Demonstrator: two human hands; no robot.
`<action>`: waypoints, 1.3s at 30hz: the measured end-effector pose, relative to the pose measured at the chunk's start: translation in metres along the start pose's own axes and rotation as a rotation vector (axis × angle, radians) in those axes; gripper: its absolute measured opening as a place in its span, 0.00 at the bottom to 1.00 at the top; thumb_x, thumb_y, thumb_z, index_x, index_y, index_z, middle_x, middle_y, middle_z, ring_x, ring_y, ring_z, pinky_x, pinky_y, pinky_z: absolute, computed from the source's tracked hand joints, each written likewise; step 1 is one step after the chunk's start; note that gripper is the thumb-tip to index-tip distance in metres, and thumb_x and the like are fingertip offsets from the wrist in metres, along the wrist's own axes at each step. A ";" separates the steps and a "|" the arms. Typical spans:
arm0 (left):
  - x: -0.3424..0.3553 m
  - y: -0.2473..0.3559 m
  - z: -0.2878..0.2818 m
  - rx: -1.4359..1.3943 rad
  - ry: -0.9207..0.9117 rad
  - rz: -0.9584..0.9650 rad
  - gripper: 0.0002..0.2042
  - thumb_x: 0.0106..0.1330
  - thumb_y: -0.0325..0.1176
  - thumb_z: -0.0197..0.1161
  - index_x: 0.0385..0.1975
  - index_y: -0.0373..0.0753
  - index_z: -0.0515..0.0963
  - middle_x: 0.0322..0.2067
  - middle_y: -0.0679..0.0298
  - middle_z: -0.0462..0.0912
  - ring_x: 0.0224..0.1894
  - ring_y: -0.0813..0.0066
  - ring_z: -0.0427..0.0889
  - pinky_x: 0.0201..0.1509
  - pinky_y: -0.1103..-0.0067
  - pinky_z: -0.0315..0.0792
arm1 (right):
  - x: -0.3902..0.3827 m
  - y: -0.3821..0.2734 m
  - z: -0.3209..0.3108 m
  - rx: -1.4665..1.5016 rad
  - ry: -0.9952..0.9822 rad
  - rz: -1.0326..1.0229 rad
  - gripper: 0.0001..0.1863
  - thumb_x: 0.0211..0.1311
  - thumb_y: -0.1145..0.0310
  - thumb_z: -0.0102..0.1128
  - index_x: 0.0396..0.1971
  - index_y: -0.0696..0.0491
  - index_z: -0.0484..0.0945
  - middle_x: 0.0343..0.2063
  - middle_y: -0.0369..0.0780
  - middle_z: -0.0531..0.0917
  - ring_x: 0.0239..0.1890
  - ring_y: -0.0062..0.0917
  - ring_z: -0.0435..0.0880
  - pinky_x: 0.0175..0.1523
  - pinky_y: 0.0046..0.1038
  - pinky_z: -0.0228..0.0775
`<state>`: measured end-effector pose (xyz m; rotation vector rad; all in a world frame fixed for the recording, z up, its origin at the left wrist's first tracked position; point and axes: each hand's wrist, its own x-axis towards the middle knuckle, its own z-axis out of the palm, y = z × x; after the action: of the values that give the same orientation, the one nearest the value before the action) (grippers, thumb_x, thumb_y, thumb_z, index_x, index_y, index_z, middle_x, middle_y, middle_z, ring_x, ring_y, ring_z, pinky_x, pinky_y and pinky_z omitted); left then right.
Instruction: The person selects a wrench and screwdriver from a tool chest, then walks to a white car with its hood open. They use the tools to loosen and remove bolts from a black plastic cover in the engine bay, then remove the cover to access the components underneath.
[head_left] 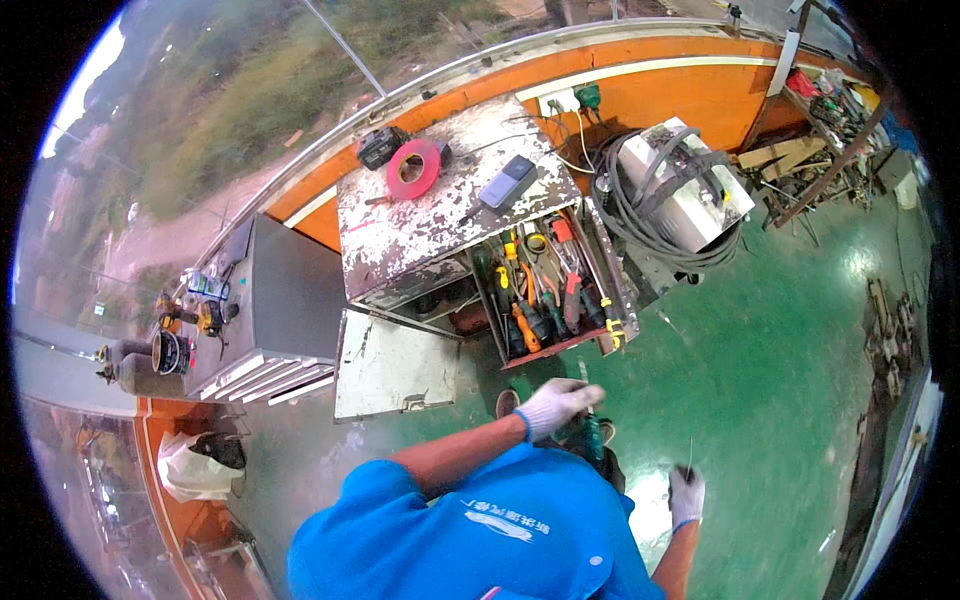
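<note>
My left hand (560, 408), in a white glove, is closed in front of the open drawer (545, 355). A slim metal shaft shows above the fist and a dark green handle (592, 436) below it, like a screwdriver. Low on the right, my gloved right hand (686, 496) is closed round a dark-ended tool with a thin, pale shaft (691, 452) pointing up; its exact kind is unclear. Inside the drawer lie several screwdrivers, among them one with an orange handle (525, 328), plus red-and-black tools (572, 302) and a yellow-and-black tool (613, 328).
The drawer juts from a paint-worn cabinet (440, 240), whose white door (390, 365) hangs open. On top sit a red tape roll (413, 168), a grey-blue box (508, 182) and a black block (381, 148). A machine with coiled cable (625, 200) stands right; a grey drawer cabinet (285, 290) left.
</note>
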<state>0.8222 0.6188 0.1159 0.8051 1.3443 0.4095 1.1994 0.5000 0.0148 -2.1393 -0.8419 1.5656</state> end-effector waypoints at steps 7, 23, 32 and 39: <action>0.040 0.058 0.094 -0.057 -0.125 0.070 0.27 0.71 0.58 0.63 0.43 0.33 0.85 0.30 0.66 0.84 0.31 0.80 0.78 0.36 0.77 0.74 | 0.006 0.018 -0.074 0.096 0.104 0.127 0.19 0.63 0.69 0.66 0.52 0.60 0.78 0.24 0.34 0.79 0.18 0.16 0.74 0.20 0.23 0.65; 0.258 0.218 0.238 0.051 -0.221 0.142 0.23 0.74 0.53 0.62 0.42 0.34 0.82 0.26 0.71 0.76 0.26 0.83 0.74 0.30 0.81 0.72 | 0.125 0.049 -0.233 0.245 0.362 0.299 0.12 0.60 0.65 0.66 0.36 0.59 0.81 0.19 0.37 0.79 0.19 0.22 0.79 0.24 0.30 0.73; 0.503 0.283 0.432 0.709 -0.471 0.394 0.20 0.73 0.50 0.62 0.37 0.35 0.85 0.27 0.65 0.83 0.26 0.78 0.78 0.30 0.77 0.73 | 0.201 0.259 -0.247 -0.044 0.174 0.869 0.37 0.75 0.35 0.43 0.49 0.57 0.83 0.43 0.48 0.89 0.53 0.36 0.85 0.74 0.51 0.52; 0.687 0.289 0.437 1.380 -0.461 0.242 0.29 0.65 0.56 0.65 0.38 0.27 0.85 0.33 0.55 0.88 0.37 0.64 0.84 0.43 0.67 0.76 | 0.312 0.137 -0.559 0.753 0.751 0.454 0.16 0.63 0.64 0.60 0.45 0.59 0.83 0.24 0.42 0.83 0.22 0.27 0.82 0.30 0.32 0.76</action>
<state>1.4391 1.1638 -0.1481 2.0456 0.9538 -0.6154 1.8279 0.6315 -0.1159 -2.0949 0.4372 0.8569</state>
